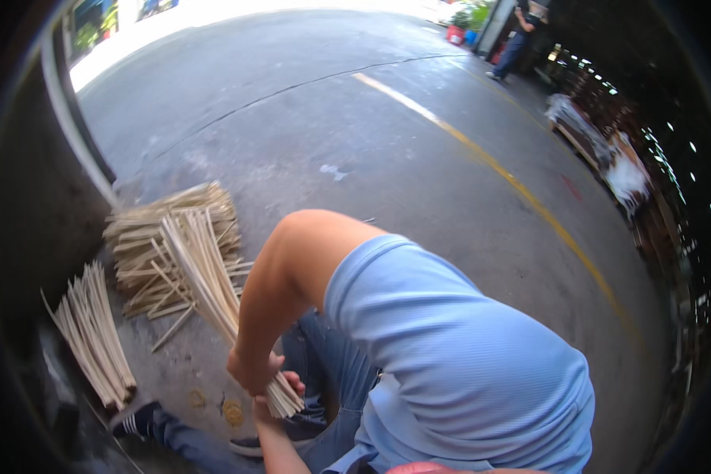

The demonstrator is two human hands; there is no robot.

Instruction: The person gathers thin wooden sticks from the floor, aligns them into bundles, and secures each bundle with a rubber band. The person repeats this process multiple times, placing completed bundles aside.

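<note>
Bundle of slender wooden sticks (200, 272) slants far-left from its near-right end, where right hand (251, 373) and left hand (264, 410) both grip it, right hand farther along.

The person's bare right arm (272, 284) arches over from the right, elbow (300, 221) high and sharply bent, forearm sloping steeply to the right grip (253, 373), its fingers mostly hidden. The left forearm (280, 449) enters from below; the left grip (262, 408) curls closed just beneath.
</note>
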